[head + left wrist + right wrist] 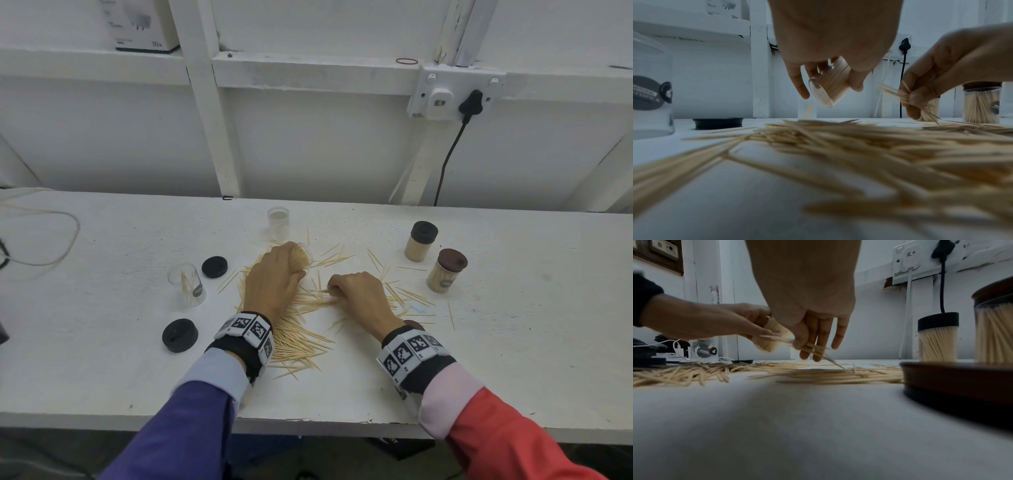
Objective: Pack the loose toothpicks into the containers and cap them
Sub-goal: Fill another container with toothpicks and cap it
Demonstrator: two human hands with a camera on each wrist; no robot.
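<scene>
Toothpicks (301,339) across white bench (513,342)

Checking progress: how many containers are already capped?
2: the black-capped container and the brown-capped container, both standing right of the toothpick pile. None appear hidden.

White box (140,25) on the ledge reads "30w". Wall switch panel (663,248) shows a "B". Label on the clear container (645,92) too blurred to read.

Loose toothpicks (301,329) strewn beside containers (416,241)
</scene>
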